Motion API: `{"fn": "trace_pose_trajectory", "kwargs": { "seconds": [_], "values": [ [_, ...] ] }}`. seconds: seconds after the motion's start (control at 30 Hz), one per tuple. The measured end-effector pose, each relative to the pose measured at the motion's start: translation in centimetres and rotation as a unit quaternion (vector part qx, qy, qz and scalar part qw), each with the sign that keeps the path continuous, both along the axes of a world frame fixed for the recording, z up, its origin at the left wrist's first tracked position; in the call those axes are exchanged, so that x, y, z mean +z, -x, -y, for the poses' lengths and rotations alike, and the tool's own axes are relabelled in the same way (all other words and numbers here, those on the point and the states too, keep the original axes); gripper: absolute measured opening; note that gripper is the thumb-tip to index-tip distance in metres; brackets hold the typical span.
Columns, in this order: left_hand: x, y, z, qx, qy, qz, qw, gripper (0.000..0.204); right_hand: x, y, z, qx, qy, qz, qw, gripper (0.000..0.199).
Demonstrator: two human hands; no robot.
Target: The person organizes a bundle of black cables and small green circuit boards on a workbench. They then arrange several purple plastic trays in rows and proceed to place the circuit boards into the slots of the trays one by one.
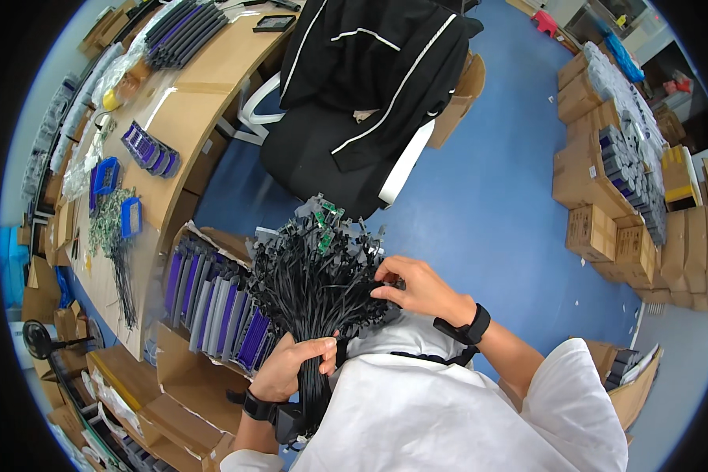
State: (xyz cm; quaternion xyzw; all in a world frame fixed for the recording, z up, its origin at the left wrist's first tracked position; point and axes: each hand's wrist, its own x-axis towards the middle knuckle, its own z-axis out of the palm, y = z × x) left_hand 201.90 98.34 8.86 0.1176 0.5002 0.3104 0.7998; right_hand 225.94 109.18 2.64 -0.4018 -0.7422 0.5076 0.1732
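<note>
A thick bundle of thin black cables (311, 303) stands upright in front of me, fanned out at the top. Small dark connectors and a few green circuit boards (323, 224) show at its upper end. Around the lower, narrow part of the bundle my left hand (295, 366) is closed, thumb across the front. My right hand (417, 288) is at the bundle's right edge, with thumb and forefinger curled in a pinch on a black cable; the exact piece between the fingertips is partly hidden. Both wrists wear black straps.
Beside the bundle is a cardboard box (165, 346) with grey and purple strips. A wooden table (200, 82) on the left bears blue trays (131, 217), loose cables (123, 275) and dark tubes. A black chair (315, 161) with a jacket stands ahead. Stacked cartons (582, 169) line the right.
</note>
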Motion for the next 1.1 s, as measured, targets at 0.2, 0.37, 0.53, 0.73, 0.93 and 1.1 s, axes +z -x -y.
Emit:
{"fn": "trace_pose_trajectory", "kwargs": {
  "seconds": [0.2, 0.37, 0.53, 0.73, 0.93, 1.1],
  "values": [
    [0.3, -0.6, -0.3, 0.005, -0.002, -0.003, 1.000, 0.019, -1.2, 0.2, -0.1, 0.027, -0.160, 0.025, 0.986, 0.015],
    [-0.1, -0.6, 0.2, 0.016, 0.000, -0.014, 1.000, 0.019, 1.1, 0.4, -1.5, 0.013, -0.075, 0.028, 0.997, 0.011],
    [0.1, -0.7, 0.1, 0.016, 0.001, 0.004, 1.000, 0.019, 0.6, 0.6, -2.2, 0.002, -0.133, 0.075, 0.988, 0.020],
    [-0.3, -0.9, 0.3, 0.042, 0.017, 0.018, 0.999, 0.027, 0.1, 1.3, -2.9, -0.032, -0.096, 0.065, 0.993, 0.031],
    [0.1, -1.2, 0.3, 0.049, 0.007, 0.018, 0.999, 0.025, 1.2, -0.7, -3.5, -0.047, -0.061, 0.127, 0.989, 0.056],
    [-0.1, -1.1, 0.3, 0.038, 0.005, -0.001, 0.999, 0.026, 2.0, -2.5, -4.1, 0.017, -0.021, 0.089, 0.996, 0.047]
  ]
}}
